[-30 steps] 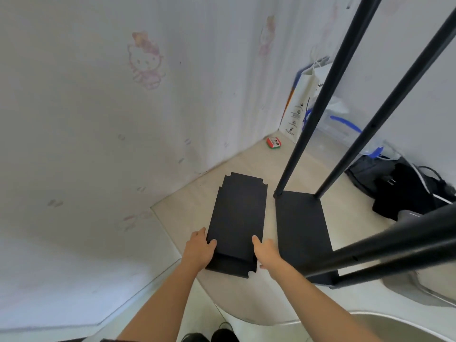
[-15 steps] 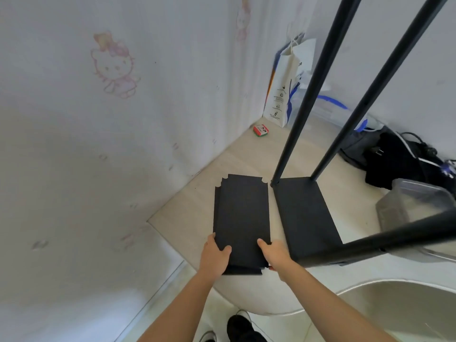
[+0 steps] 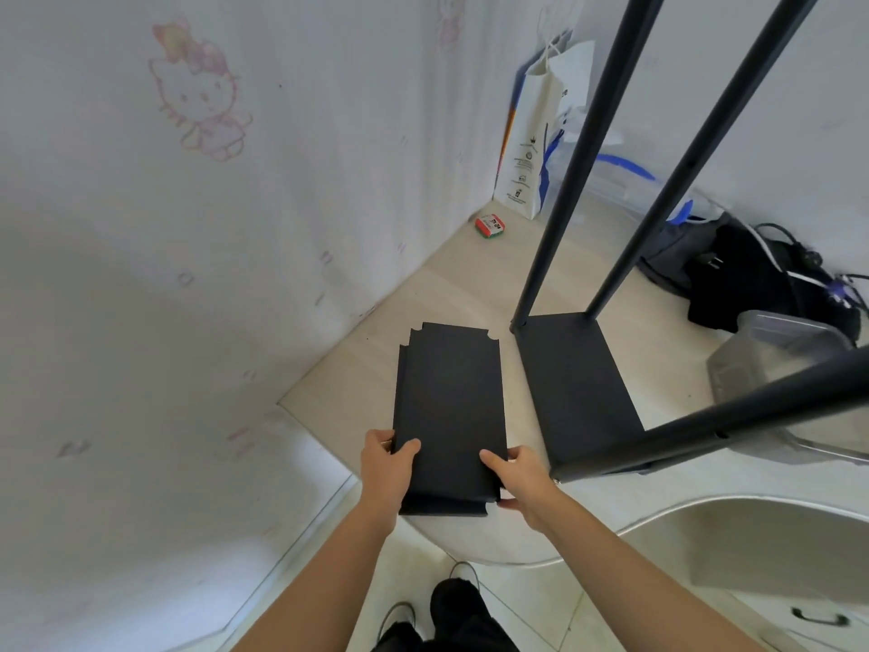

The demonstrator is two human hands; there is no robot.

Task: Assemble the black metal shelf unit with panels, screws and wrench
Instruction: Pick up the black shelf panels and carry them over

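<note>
On pale countertop [image 3: 357, 383] | both hands' fingers grasping black panels [image 3: 449, 407] | wallpapered corner

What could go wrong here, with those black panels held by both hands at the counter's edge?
The panels are a loose stack that overhangs the counter; gripped only at the near end by the left hand and right hand, one could slide off. The frame stands close beside them, so lifting a panel might knock its posts. The notched metal corners may nick fingers.

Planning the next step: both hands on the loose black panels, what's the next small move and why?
Probably lift the top panel off the stack and carry it right, toward the frame. Left hand and right hand grip its near corners; only the frame's bottom shelf looks mounted.
</note>
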